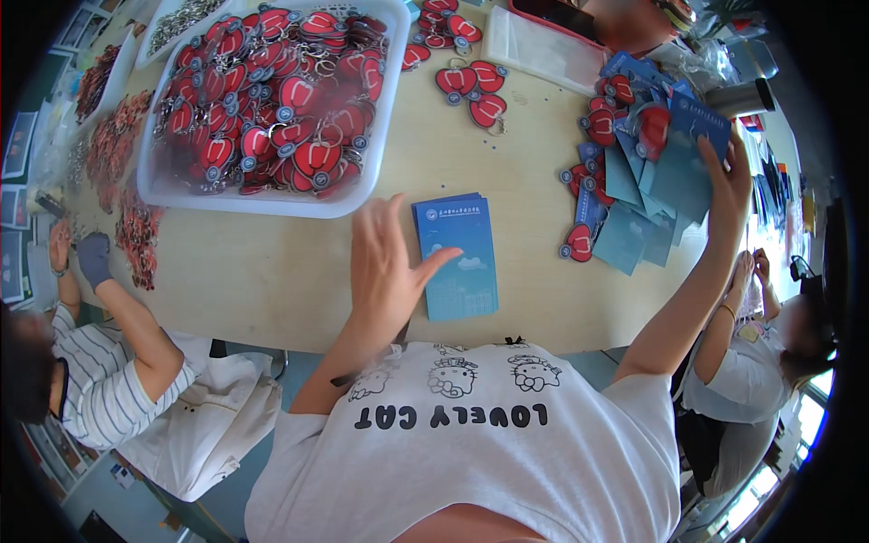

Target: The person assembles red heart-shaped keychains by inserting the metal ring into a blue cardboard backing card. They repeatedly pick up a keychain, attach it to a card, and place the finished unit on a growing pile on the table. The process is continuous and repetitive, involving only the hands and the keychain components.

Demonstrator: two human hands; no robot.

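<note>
My left hand (385, 267) is open over the table, slightly blurred, its thumb stretched out over a neat stack of blue cards (466, 294). These cards are printed with white clouds and buildings. At the right, my right hand (731, 176) grips the edge of a dark blue card (692, 116) above a loose pile of cards. Several blue-green cards (620, 240) lie overlapped there. Red heart-shaped keychains (577, 242) with small blue round tags are among them. Part of what my right fingers grip is hidden.
A translucent bin (348, 208) full of red keychains stands at the back left. Loose keychains (489, 110) lie near a clear flat box (543, 50). A metal cup (740, 98) stands at the far right. Co-workers sit on both sides, the left one in a grey glove (93, 258).
</note>
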